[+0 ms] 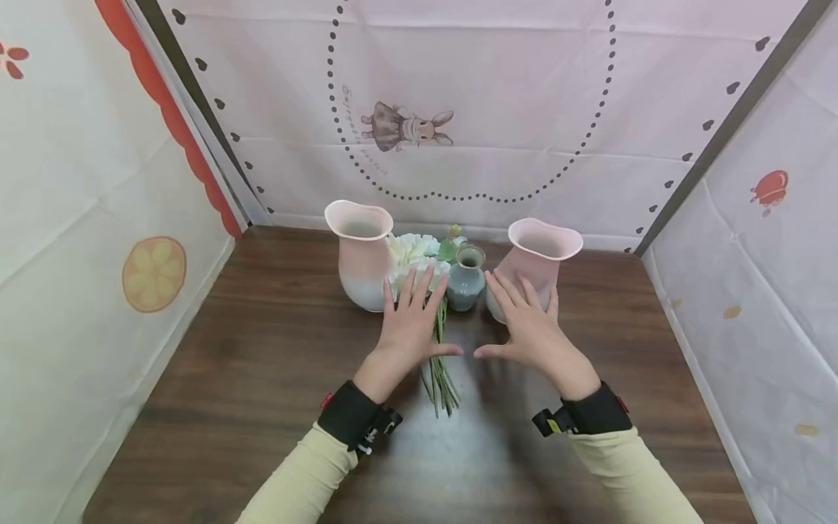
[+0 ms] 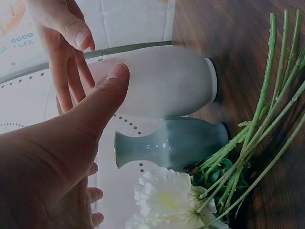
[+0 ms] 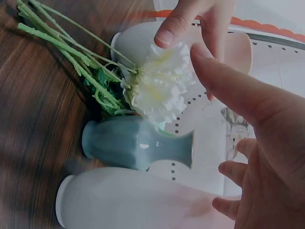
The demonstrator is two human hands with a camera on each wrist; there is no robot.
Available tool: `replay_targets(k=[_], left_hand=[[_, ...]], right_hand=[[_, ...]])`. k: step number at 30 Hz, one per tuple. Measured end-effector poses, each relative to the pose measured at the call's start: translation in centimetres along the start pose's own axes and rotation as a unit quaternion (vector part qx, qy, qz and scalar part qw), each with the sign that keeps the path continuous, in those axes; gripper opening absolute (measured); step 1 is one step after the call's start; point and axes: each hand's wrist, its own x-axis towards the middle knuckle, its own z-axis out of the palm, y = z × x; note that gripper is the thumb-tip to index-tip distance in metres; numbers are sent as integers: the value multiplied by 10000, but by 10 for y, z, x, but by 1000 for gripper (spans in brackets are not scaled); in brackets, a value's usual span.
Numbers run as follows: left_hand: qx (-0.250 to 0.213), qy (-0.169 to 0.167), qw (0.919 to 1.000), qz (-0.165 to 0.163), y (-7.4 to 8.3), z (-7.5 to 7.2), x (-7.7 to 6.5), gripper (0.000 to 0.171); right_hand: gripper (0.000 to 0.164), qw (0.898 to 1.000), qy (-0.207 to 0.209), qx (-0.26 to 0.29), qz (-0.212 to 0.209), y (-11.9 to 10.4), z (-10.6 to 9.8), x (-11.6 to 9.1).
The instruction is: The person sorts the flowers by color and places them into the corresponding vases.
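Note:
My left hand [image 1: 407,327] hovers with spread, straight fingers over a bunch of white artificial flowers [image 1: 414,251], whose green stems [image 1: 440,364] lie toward me on the table. Likewise spread, my right hand [image 1: 533,331] is in front of the right pink-and-white vase [image 1: 546,251]; neither hand holds anything. A small blue-grey vase [image 3: 138,143] stands between the flowers and that right vase. Left of the flowers stands another pink-and-white vase [image 1: 363,262]. In the left wrist view, the flower heads [image 2: 167,195] sit beside the blue-grey vase [image 2: 167,143]. Both thumbs point toward each other, apart.
The dark wooden table [image 1: 262,364] is walled on three sides by white printed cloth. A rabbit drawing [image 1: 406,127] decorates the back cloth [image 1: 524,87]. Black straps with small cameras [image 1: 380,426] circle both wrists.

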Motion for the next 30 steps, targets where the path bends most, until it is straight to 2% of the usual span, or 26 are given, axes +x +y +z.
replay_targets(k=[6,11,17,21,24,27,30], left_hand=[[-167,42,9998,-19,-3,5,-4,129],[-250,35,9997,-19,-4,4,-5,127],[-264,-17,9996,-30,-4,2,-5,126],[-280,-43,9996,-45,-5,3,-6,126],[-308,-69,9995,-67,-6,5,-7,127],[-326,-72,9994,-67,-6,5,-8,127],[-350,-46,9994,-35,-6,4,-9,127]], right_hand=[[97,9976,652,206,-50,10,-4,-10],[65,9928,982,352,581,22,-13,-16],[48,9823,1329,594,1179,43,-22,-20],[56,9709,1592,919,1533,58,-21,-16],[76,9618,1702,1321,1688,67,-17,-11],[95,9533,1816,1778,1632,73,-11,-5],[106,9439,1925,2240,1475,75,-6,1]])
